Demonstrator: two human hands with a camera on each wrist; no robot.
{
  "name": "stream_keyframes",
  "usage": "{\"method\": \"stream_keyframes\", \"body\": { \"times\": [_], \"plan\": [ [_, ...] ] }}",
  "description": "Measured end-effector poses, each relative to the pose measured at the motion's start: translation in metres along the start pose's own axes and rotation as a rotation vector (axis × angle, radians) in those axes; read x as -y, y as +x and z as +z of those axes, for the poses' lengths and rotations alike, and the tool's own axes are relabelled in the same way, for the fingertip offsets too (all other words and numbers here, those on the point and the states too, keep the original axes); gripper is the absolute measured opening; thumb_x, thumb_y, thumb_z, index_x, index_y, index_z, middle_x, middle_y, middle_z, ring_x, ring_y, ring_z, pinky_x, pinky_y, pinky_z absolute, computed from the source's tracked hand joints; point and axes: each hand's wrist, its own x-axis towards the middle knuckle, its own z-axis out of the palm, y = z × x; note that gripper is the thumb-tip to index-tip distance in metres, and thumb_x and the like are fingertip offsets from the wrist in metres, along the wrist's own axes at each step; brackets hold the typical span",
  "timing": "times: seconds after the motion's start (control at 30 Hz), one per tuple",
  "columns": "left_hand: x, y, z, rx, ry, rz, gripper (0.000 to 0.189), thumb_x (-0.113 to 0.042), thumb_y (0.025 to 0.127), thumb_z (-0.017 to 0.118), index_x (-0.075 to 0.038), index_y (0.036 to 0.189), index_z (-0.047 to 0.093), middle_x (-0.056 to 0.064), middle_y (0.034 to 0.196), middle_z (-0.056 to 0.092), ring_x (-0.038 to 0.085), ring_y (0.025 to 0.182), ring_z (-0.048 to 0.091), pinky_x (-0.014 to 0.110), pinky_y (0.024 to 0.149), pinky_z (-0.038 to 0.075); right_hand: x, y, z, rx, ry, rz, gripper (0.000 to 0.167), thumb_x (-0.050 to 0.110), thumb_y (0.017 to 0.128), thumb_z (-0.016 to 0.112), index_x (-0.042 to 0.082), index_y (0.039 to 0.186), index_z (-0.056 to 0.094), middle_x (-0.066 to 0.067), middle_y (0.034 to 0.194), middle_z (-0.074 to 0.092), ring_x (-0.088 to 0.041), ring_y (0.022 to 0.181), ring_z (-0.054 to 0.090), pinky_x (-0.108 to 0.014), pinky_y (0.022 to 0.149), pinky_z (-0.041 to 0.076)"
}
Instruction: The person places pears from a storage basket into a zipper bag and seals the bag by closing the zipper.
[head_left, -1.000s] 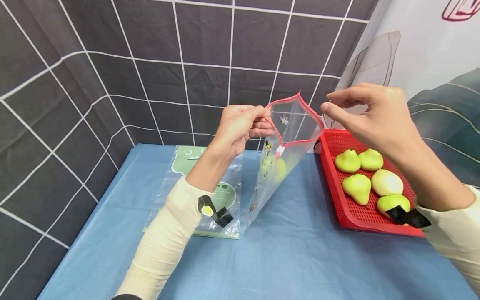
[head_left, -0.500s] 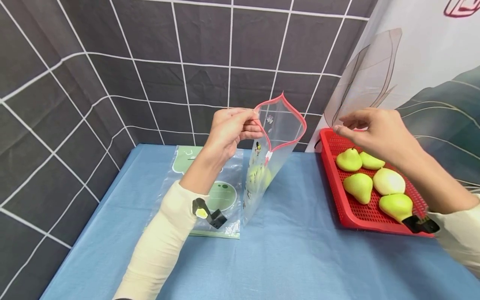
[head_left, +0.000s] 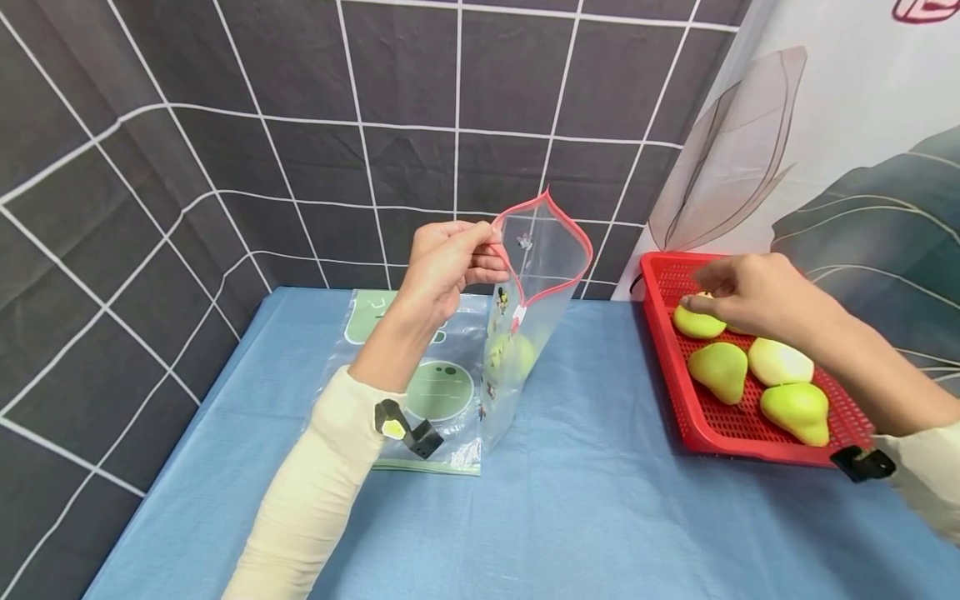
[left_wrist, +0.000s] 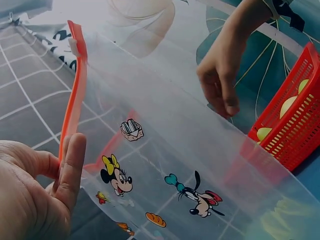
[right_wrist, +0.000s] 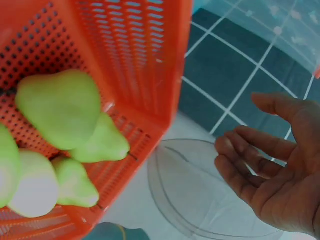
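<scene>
My left hand pinches the edge of a clear zip bag with a red zip strip and cartoon prints. The bag's mouth gapes, and a yellow-green pear shows through its lower part. In the left wrist view, thumb and fingers grip the bag's red zip strip. Over the back of the red basket hovers my right hand, fingers loosely bent with nothing in them. Several pears lie in the basket. The right wrist view has the right hand beside the basket wall, apart from the pears.
A flat clear bag with green prints lies on the blue tablecloth, left of the held bag and partly behind the left arm. A dark cloth with a white grid hangs at the back. A pale patterned curtain stands behind the basket.
My right hand has moved away from the bag and down over the basket. My left hand has shifted the bag left and slightly down.
</scene>
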Motion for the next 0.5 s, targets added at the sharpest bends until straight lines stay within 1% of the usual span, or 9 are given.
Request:
{"method": "stream_keyframes", "body": {
  "times": [0.07, 0.1, 0.2, 0.27, 0.33, 0.5],
  "plan": [
    [0.000, -0.001, -0.002, 0.003, 0.010, 0.008, 0.021, 0.006, 0.102, 0.062, 0.003, 0.086, 0.075, 0.008, 0.066, 0.072, 0.013, 0.053, 0.071, 0.029, 0.060, 0.071, -0.005, 0.000, 0.002, 0.035, -0.006, 0.002, 0.054, 0.031, 0.100, 0.084, -0.011, 0.133, 0.074, -0.033, 0.121, 0.079, -0.050, 0.112, 0.073, -0.069, 0.094, 0.065],
    [0.000, -0.001, -0.002, 0.005, 0.014, 0.012, 0.021, 0.006, 0.102, 0.062, 0.003, 0.086, 0.075, 0.008, 0.066, 0.072, 0.012, 0.053, 0.071, 0.029, 0.060, 0.071, -0.008, 0.001, 0.003, 0.048, -0.013, -0.002, 0.055, 0.031, 0.098, 0.086, -0.011, 0.131, 0.075, -0.033, 0.119, 0.080, -0.050, 0.112, 0.074, -0.068, 0.093, 0.066],
    [0.000, -0.001, -0.003, 0.008, 0.020, 0.022, 0.021, 0.006, 0.101, 0.061, 0.003, 0.085, 0.075, 0.007, 0.066, 0.072, 0.012, 0.052, 0.071, 0.028, 0.059, 0.070, -0.016, 0.004, 0.008, 0.090, -0.026, -0.017, 0.055, 0.029, 0.093, 0.091, -0.013, 0.125, 0.076, -0.031, 0.113, 0.081, -0.047, 0.104, 0.077, -0.062, 0.085, 0.070],
    [0.000, -0.002, -0.003, 0.010, 0.026, 0.025, 0.021, 0.006, 0.101, 0.061, 0.003, 0.086, 0.075, 0.007, 0.065, 0.072, 0.012, 0.052, 0.071, 0.028, 0.059, 0.070, -0.021, 0.007, 0.013, 0.125, -0.040, -0.018, 0.058, 0.029, 0.091, 0.093, -0.015, 0.124, 0.075, -0.031, 0.110, 0.080, -0.044, 0.097, 0.077, -0.057, 0.079, 0.071],
    [-0.001, -0.003, -0.004, 0.009, 0.030, 0.024, 0.021, 0.006, 0.102, 0.062, 0.003, 0.086, 0.075, 0.007, 0.065, 0.072, 0.012, 0.052, 0.071, 0.028, 0.058, 0.070, -0.026, 0.010, 0.018, 0.162, -0.053, -0.017, 0.059, 0.028, 0.089, 0.094, -0.017, 0.122, 0.074, -0.031, 0.107, 0.080, -0.042, 0.094, 0.076, -0.054, 0.076, 0.071],
    [0.000, -0.002, -0.005, 0.007, 0.037, 0.017, 0.021, 0.005, 0.102, 0.063, 0.003, 0.086, 0.075, 0.007, 0.065, 0.072, 0.013, 0.051, 0.070, 0.027, 0.058, 0.070, -0.036, 0.013, 0.029, 0.240, -0.092, -0.001, 0.062, 0.029, 0.084, 0.096, -0.019, 0.116, 0.074, -0.031, 0.105, 0.079, -0.042, 0.094, 0.074, -0.058, 0.081, 0.070]
  ]
}}
